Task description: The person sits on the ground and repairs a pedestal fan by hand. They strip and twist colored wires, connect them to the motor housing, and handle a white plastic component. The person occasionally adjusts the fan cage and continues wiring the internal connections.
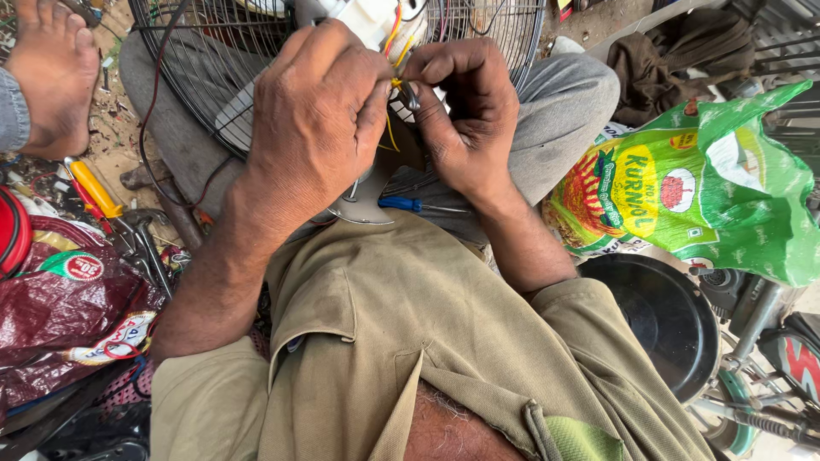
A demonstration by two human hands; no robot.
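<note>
In the head view, thin yellow wires [395, 84] are pinched between the fingertips of the left hand [316, 119] and the right hand [465, 111], both closed on them, just in front of the fan grille [196, 51] held on the lap. The step in hand is judged to be joining the wire ends; steady, fine fingertip control is called for. The wires look slender, limp and bare-tipped. A blue screwdriver [401, 204] lies below.
</note>
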